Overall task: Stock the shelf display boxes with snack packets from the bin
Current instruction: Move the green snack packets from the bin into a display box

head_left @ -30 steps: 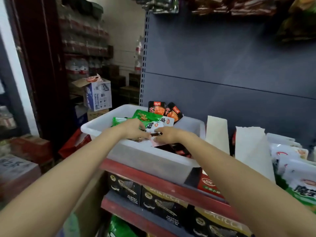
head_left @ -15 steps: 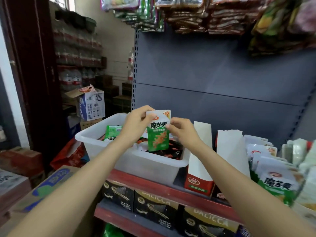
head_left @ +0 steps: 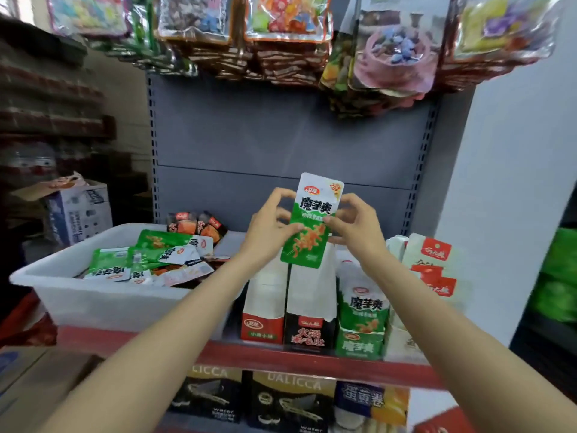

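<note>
I hold a green and white snack packet (head_left: pixel 309 223) upright above the display boxes. My left hand (head_left: pixel 270 228) pinches its left edge and my right hand (head_left: pixel 354 228) pinches its right edge. Below it on the red-edged shelf (head_left: pixel 281 359) stand a red display box (head_left: pixel 263 307), a black one (head_left: pixel 310 310) and a green one (head_left: pixel 362 335) filled with matching green packets. The white bin (head_left: pixel 93 301) at the left holds several green and dark packets.
A white box with red-labelled packets (head_left: pixel 432 276) stands at the shelf's right end. Bags of goods (head_left: pixel 281 35) hang overhead. Dark cartons (head_left: pixel 281 401) fill the shelf below. A blue and white carton (head_left: pixel 79 210) sits behind the bin.
Both hands lifted the green packet out of the bin and carried it rightward, now above the display boxes. The view has swung right and upward.
</note>
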`<state>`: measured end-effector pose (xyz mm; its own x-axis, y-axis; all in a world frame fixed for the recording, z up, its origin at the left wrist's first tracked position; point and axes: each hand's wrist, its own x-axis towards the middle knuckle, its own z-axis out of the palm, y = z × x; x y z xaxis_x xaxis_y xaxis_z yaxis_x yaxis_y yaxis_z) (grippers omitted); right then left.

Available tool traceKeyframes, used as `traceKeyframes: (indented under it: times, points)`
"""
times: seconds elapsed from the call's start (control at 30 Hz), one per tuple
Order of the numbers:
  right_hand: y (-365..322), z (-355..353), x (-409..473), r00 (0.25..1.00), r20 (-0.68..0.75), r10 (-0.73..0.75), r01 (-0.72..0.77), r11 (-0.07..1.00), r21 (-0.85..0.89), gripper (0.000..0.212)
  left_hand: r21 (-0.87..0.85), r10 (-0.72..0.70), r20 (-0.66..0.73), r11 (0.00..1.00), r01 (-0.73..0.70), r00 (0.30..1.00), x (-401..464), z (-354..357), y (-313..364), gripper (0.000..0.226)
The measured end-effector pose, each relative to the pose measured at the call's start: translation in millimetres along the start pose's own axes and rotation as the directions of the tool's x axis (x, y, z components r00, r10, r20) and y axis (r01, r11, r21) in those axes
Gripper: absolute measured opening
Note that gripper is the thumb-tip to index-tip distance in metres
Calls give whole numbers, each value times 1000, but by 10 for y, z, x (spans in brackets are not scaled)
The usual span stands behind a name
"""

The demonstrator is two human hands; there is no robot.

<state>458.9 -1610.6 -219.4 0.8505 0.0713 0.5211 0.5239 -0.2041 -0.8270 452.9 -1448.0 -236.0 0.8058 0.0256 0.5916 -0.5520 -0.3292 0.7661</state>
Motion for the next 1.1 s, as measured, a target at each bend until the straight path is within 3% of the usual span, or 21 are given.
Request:
traceKeyframes:
  times: [0.23,0.37,0.43,0.6,0.73,0.83,0.97,1.1]
  points:
    - [145,-602,117,985,-142,-93,49,957,-285,29,9,11,22,1000,-11,1000,183,717,111,40]
    - [296,-763,176,996,-86,-8,-29,904,-425,15,107,-55,125,993,42,991,217,891,16,40]
    - [334,-798,183,998,-66,22,-50,883,-466,20,131,-111,166,987,90,980,217,919,-18,37]
    - [285,-818,144,991,-26,-128,97,857,-507,21,135,-182,288,980,148,940,252,872,27,25]
    - [278,-807,142,995,28,-101,97,792,-603,25,257,-106,213,965,49,971,250,867,65,27]
    - [293,-799,118,998,60,-3,40,778,-627,26,223,-49,143,975,16,988,258,859,74,22]
    - [277,-794,85,994,-7,-107,84,825,-558,21,308,-87,293,951,-8,952,267,848,85,27]
    - [318,-797,96,994,96,-58,107,746,-658,12,350,13,252,931,-104,968,270,848,39,17]
